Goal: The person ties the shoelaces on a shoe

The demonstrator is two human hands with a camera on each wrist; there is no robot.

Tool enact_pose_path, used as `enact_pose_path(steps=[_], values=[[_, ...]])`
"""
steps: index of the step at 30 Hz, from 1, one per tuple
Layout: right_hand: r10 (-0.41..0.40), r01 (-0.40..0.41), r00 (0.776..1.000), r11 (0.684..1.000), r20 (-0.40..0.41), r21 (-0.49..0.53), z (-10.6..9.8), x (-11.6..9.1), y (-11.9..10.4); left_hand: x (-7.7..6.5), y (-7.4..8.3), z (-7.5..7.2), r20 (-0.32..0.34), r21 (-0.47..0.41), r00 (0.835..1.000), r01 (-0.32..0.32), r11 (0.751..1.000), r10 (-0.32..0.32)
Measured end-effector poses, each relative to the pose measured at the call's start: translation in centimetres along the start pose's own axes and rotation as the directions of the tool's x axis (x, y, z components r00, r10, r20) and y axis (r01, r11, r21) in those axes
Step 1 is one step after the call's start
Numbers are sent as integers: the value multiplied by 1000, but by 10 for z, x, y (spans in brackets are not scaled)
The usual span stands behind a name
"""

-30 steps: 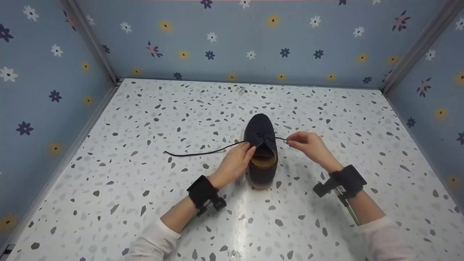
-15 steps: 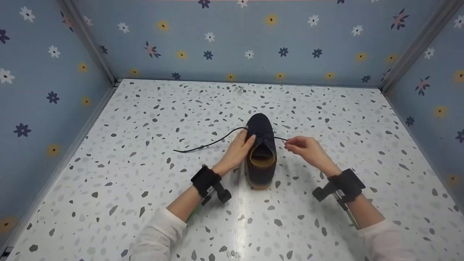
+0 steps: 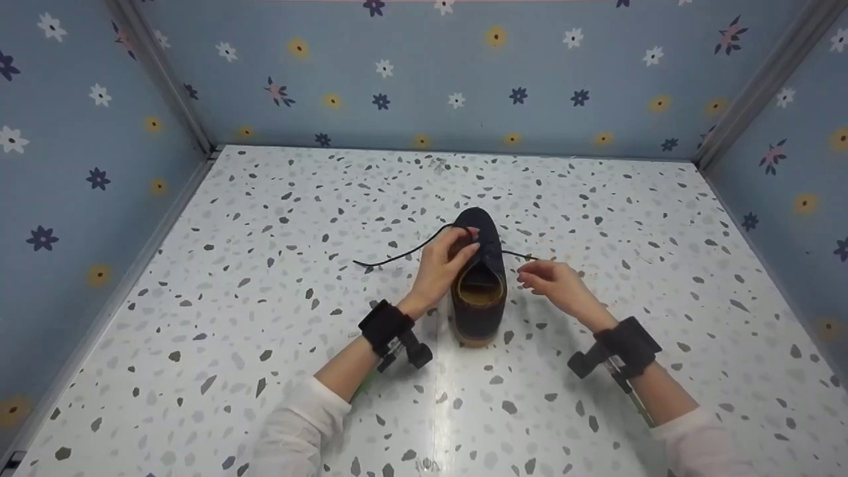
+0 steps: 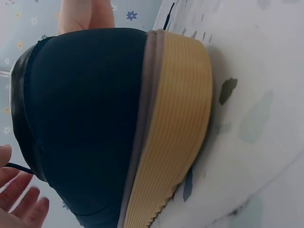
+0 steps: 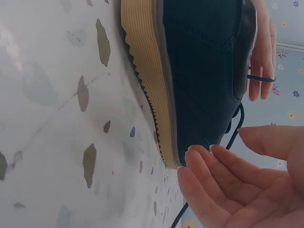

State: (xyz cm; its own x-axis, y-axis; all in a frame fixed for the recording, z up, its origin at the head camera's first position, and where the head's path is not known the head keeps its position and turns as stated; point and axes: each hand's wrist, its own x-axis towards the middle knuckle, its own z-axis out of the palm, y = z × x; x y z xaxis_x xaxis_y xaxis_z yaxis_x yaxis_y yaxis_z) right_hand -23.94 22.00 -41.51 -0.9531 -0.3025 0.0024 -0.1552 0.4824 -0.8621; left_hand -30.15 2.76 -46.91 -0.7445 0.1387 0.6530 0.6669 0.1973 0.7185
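Note:
A dark navy lace-up shoe (image 3: 478, 318) stands on the floor, toe pointing away from me. My left hand (image 3: 437, 265) is over the shoe's left side by the eyelets. It pinches the left shoelace (image 5: 261, 79) between thumb and fingers, and the lace's tail (image 3: 391, 257) trails out to the left. Just right of the shoe, my right hand (image 3: 553, 285) is relaxed, with thumb and fingers apart in the right wrist view. The right shoelace end (image 3: 520, 255) runs out beyond that hand's fingers. From behind, the left wrist view has the shoe's ribbed tan sole (image 4: 175, 109).
White speckled flooring (image 3: 298, 371) surrounds the shoe. Blue flowered panels (image 3: 424, 73) enclose it at the back and both sides. Each wrist carries a black strap (image 3: 387, 328) with a small camera mount.
My left hand has moved up and right onto the shoe's lacing, drawing the left lace's tail rightward. My right hand has let go of the right lace and dropped slightly toward me.

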Motion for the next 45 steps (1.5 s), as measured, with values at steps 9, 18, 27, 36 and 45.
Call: enact_pose_path(steps=[9,18,27,36,45], values=[[83,-83,997,996,3,33,12,0,9,-5,-42,15,-75,-20,997,-11,1000,10],[149,-147,988,987,-30,56,22,6,12,-6,-43,16,-90,-13,996,-26,1000,25],[175,-169,984,976,-34,136,24,12,14,-7,-45,16,-84,-33,996,-18,999,15],[9,29,977,984,-214,175,27,50,77,-8,-47,15,-96,1,995,-41,999,41],[-200,297,922,914,-332,275,25,80,94,-6,-47,15,-103,14,994,-34,999,36]])
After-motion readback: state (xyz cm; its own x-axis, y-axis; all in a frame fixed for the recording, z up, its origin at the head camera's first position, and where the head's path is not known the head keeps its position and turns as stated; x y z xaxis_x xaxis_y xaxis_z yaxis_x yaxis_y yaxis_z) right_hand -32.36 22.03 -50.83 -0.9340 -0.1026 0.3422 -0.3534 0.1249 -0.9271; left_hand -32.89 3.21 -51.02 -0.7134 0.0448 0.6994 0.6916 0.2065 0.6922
